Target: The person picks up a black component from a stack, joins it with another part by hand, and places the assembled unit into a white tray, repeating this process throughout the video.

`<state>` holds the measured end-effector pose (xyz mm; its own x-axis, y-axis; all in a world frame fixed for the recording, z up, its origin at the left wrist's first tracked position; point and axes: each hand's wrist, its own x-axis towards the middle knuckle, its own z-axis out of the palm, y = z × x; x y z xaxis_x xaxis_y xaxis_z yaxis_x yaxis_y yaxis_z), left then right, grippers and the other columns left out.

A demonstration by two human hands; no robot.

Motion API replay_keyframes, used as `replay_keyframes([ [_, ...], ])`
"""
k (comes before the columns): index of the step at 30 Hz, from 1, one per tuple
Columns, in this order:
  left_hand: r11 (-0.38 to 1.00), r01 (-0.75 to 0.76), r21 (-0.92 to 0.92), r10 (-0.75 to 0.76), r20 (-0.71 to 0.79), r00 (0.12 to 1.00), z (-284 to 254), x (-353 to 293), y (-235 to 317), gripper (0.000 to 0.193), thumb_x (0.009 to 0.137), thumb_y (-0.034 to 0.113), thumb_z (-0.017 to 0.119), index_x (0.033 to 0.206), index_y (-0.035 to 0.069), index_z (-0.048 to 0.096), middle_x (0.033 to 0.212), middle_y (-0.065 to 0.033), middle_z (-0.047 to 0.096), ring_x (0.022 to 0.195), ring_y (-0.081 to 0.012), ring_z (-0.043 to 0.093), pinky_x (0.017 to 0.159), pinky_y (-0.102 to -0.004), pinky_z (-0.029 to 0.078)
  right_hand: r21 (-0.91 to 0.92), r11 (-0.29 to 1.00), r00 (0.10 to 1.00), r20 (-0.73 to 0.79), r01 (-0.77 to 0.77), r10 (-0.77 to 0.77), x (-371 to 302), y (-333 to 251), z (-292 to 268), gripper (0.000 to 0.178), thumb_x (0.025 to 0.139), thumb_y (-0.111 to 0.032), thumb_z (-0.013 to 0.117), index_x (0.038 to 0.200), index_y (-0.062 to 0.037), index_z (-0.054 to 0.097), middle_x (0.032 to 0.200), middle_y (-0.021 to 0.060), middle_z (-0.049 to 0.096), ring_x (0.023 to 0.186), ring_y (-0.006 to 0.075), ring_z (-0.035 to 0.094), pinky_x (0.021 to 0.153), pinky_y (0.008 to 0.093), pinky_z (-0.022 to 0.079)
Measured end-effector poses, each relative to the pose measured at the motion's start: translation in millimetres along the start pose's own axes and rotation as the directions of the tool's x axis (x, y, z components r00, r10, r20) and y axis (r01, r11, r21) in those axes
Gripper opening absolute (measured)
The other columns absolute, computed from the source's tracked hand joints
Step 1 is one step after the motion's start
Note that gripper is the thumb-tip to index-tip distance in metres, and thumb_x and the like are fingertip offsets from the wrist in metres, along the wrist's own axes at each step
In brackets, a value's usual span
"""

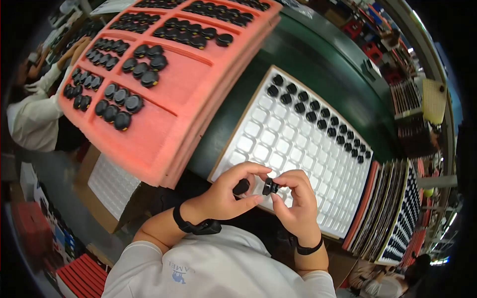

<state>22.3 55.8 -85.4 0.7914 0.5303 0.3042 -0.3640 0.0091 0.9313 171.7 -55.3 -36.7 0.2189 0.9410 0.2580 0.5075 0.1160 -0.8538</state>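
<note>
Black and small, a round part sits pinched between the fingertips of the right hand, just over the near edge of the white tray. The left hand curls around a second black part. Only the tray's far rows hold black parts, so I think most pockets are still left to fill. Pink foam trays at the desk's far left hold more. How the parts fit together is hard to see.
</note>
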Motion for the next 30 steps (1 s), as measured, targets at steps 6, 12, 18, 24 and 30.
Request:
replay_keyframes([
  [6, 0.982, 0.021, 0.189, -0.034, 0.064, 0.997, 9, -1, 0, 0.039, 0.082, 0.009, 0.067, 0.117, -0.003, 0.053, 0.105, -0.0078, 0.058, 0.069, -0.0082, 0.048, 0.061, -0.0219, 0.041, -0.060, 0.993, 0.994, -0.031, 0.099, -0.101, -12, 5, -9, 0.034, 0.071, 0.009, 0.062, 0.103, 0.0018, 0.056, 0.095, 0.0108, 0.055, 0.087, 0.0194, 0.055, 0.076, 0.0292, 0.045],
  [12, 0.932, 0.252, -0.260, -0.248, 0.050, 0.968, 15, -1, -3, 0.035, 0.085, 0.016, 0.066, 0.112, -0.003, 0.055, 0.101, -0.0089, 0.061, 0.065, -0.0068, 0.047, 0.056, -0.0196, 0.039, 0.769, 0.608, 0.962, 0.033, -0.197, 0.270, -31, 24, -8, 0.026, 0.086, -0.008, 0.059, 0.109, 0.0030, 0.054, 0.096, 0.0116, 0.057, 0.085, 0.0188, 0.057, 0.077, 0.0310, 0.047],
  [18, 0.776, 0.416, -0.474, -0.403, 0.134, 0.905, 18, 0, -4, 0.039, 0.086, 0.024, 0.065, 0.112, -0.003, 0.052, 0.094, -0.0092, 0.062, 0.065, -0.0059, 0.048, 0.056, -0.0181, 0.039, 0.959, 0.139, 0.932, 0.197, -0.248, 0.304, -36, 40, -3, 0.030, 0.092, -0.019, 0.053, 0.112, 0.0038, 0.053, 0.094, 0.0116, 0.058, 0.083, 0.0181, 0.057, 0.076, 0.0312, 0.048],
  [24, 0.962, 0.247, -0.118, -0.247, 0.021, 0.969, 27, 2, -2, 0.034, 0.084, 0.004, 0.063, 0.115, -0.001, 0.051, 0.100, -0.0053, 0.056, 0.070, -0.0065, 0.047, 0.061, -0.0200, 0.041, 0.906, 0.380, 0.943, 0.058, -0.188, 0.327, -40, 40, -5, 0.029, 0.091, -0.018, 0.054, 0.112, 0.0032, 0.053, 0.092, 0.0099, 0.056, 0.080, 0.0157, 0.054, 0.073, 0.0281, 0.045],
  [30, 0.989, -0.013, 0.150, 0.012, 0.006, 1.000, 31, 0, -3, 0.036, 0.079, -0.002, 0.065, 0.111, -0.001, 0.051, 0.099, -0.0062, 0.054, 0.068, -0.0063, 0.046, 0.059, -0.0196, 0.039, 0.537, 0.843, 0.986, -0.116, -0.039, 0.120, -35, 28, -5, 0.028, 0.090, -0.016, 0.054, 0.111, 0.0027, 0.052, 0.087, 0.0066, 0.052, 0.076, 0.0122, 0.049, 0.071, 0.0256, 0.041],
])
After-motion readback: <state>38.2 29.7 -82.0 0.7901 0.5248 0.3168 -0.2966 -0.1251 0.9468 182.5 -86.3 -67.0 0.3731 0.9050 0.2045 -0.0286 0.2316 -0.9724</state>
